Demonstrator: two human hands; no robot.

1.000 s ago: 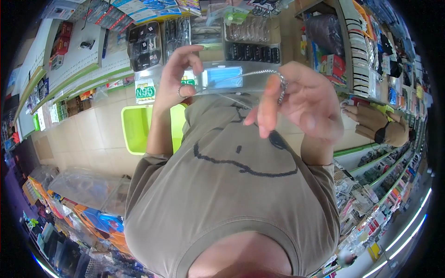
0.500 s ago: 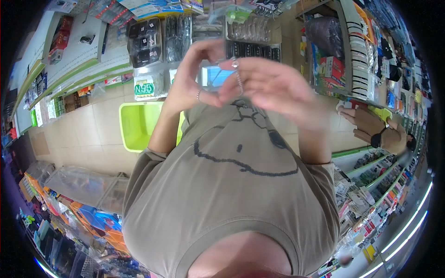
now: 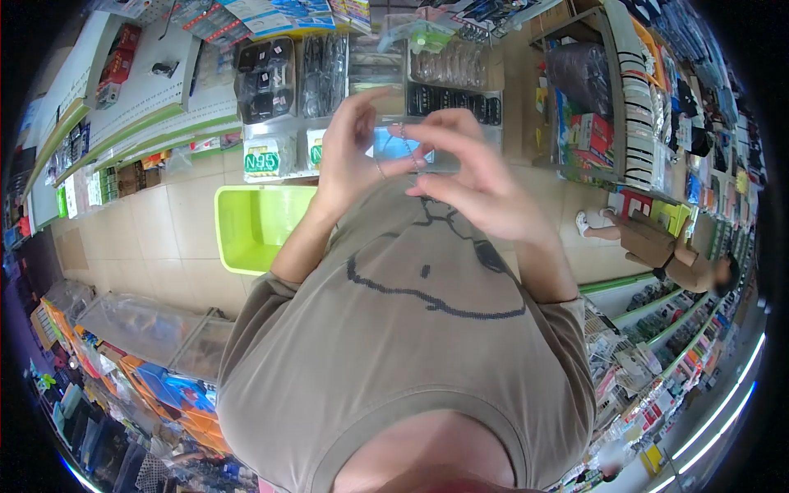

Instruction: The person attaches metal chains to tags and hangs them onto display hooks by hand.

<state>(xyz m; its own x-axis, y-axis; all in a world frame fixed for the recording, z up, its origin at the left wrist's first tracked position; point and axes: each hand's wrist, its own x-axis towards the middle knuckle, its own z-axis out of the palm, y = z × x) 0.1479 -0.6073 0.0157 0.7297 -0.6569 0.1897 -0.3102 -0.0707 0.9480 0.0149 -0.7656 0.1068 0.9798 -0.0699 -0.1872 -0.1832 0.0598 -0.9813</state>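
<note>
Both hands are raised in front of my chest around a thin, silvery beaded chain [image 3: 412,153]. My left hand [image 3: 349,148] has its fingers curled, its thumb reaching toward the chain's lower end; a bit of beaded strand also crosses that thumb. My right hand [image 3: 481,168] comes in from the other side, index finger at the chain's upper end and thumb lower down. The chain runs between the fingertips of the two hands. Behind the hands lies a light blue, shiny packet [image 3: 393,144], partly covered by fingers.
A lime-green bin [image 3: 259,226] stands on the floor at left. Clear display trays [image 3: 456,66] of packaged goods and packs marked N95 [image 3: 263,160] lie ahead. Shelves [image 3: 136,107] line both sides. Another person [image 3: 657,242] is in the aisle at right.
My right hand has moved slightly down and left, its thumb now apart from the index finger. My left hand has shifted a little right. The person at right shows more of their legs.
</note>
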